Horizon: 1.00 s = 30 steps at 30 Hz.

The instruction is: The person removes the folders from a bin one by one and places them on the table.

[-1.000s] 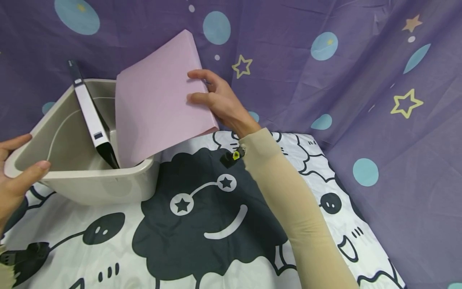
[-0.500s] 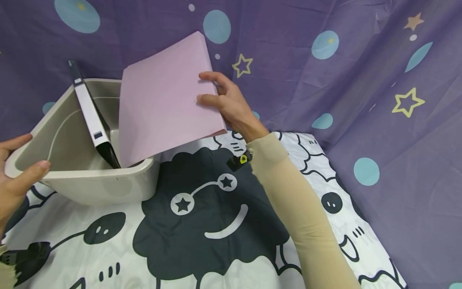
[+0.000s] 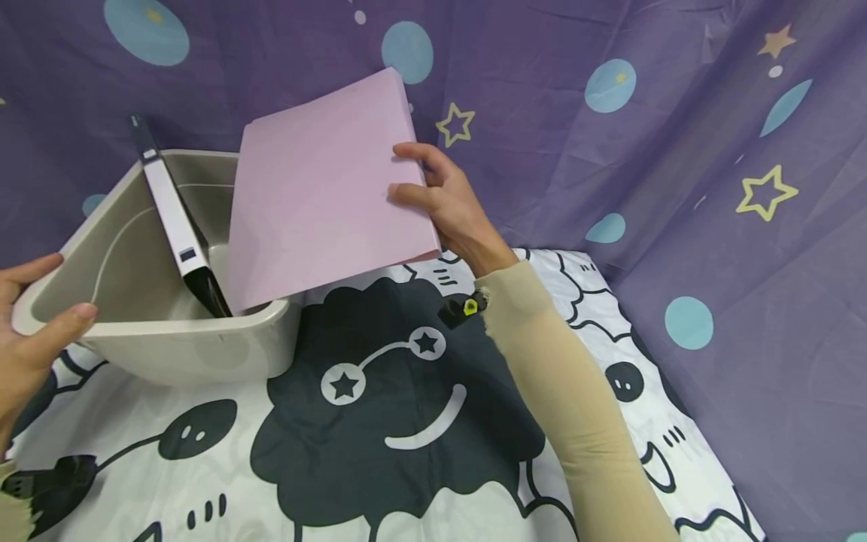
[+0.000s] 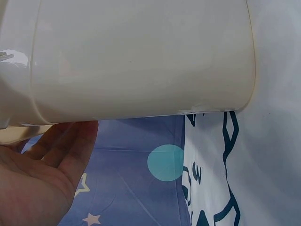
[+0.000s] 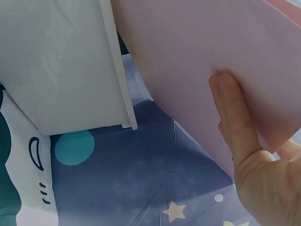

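Observation:
My right hand (image 3: pixel 460 207) grips the right edge of a large pink folder (image 3: pixel 325 188). In the right wrist view, two fingers lie against the underside of this folder (image 5: pixel 188 52). Tilted, it leans out over the right side of a grey-beige plastic bin (image 3: pixel 196 346), its lower left corner inside the rim. My left hand (image 3: pixel 34 331) holds the bin's left corner, thumb over the rim; its fingers show against the outer wall in the left wrist view. A slim black file with a white spine (image 3: pixel 169 207) stands slanted in the bin, its top above the rim.
The bin stands on a white cloth (image 3: pixel 142 444) printed with dark cartoon sheep. Behind and to the right hangs a purple curtain (image 3: pixel 528 150) with stars and blue dots. A small black device (image 3: pixel 463 309) sits at the right cuff.
My right hand has drawn the pink folder to the right and slightly down, uncovering more of the bin's back rim. The left hand, the bin and the black file have stayed put.

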Motion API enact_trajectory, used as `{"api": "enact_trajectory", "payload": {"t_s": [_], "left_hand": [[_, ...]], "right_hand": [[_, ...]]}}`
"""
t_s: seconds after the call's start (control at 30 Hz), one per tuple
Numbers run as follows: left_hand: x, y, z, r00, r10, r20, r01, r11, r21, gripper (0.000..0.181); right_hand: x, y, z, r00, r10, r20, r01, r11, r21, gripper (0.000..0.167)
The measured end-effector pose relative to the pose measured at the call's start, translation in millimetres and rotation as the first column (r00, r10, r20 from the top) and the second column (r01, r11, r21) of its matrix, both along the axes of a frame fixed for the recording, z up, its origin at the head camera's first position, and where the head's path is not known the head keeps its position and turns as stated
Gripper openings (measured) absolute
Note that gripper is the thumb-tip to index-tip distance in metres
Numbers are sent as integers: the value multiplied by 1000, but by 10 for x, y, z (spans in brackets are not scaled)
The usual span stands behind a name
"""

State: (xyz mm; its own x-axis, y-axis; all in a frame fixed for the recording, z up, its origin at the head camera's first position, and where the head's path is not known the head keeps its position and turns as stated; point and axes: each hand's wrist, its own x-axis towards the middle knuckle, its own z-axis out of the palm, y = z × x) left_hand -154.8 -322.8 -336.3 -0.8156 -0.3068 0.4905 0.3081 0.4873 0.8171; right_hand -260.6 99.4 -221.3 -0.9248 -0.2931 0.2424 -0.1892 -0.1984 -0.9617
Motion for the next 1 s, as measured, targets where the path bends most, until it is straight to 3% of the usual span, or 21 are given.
{"api": "enact_trajectory", "payload": {"t_s": [0.2,0.33,0.43,0.5,0.53,0.67,0.77,0.83,0.9,1.0], "left_hand": [[18,12,33,999,7,36,-7,1000,10,63],[-40,-72,-38,1000,9,26,-9,1000,3,63],[-129,-195,-156,1000,1,8,-1,1000,-11,65],[-109,-154,-119,1000,1,11,-1,1000,-3,65],[-130,-180,-152,1000,0,-7,0,1000,-13,65],[-18,10,24,1000,4,-13,-3,1000,24,64],[-6,27,37,1000,13,-16,-13,1000,11,63],[-23,-9,2,1000,4,-12,-4,1000,11,63],[-92,-119,-107,999,-9,-37,8,1000,-12,63],[-130,-177,-151,998,-40,-41,42,999,33,64]], "right_hand": [[21,74,-22,1000,-12,0,12,1000,3,51],[37,115,-39,1000,-14,4,15,1000,-9,51],[45,138,-52,1000,-20,11,20,1000,-18,51],[50,155,-62,1000,-25,15,26,1000,-18,51],[53,164,-67,1000,-26,16,27,999,-18,51],[70,203,-81,999,-28,18,29,999,-24,51],[84,231,-90,999,-28,20,29,999,-41,50],[93,252,-94,999,-28,22,29,998,-49,50],[99,272,-101,999,-29,23,30,998,-55,50],[104,302,-112,999,-34,26,36,998,-57,50]]}}
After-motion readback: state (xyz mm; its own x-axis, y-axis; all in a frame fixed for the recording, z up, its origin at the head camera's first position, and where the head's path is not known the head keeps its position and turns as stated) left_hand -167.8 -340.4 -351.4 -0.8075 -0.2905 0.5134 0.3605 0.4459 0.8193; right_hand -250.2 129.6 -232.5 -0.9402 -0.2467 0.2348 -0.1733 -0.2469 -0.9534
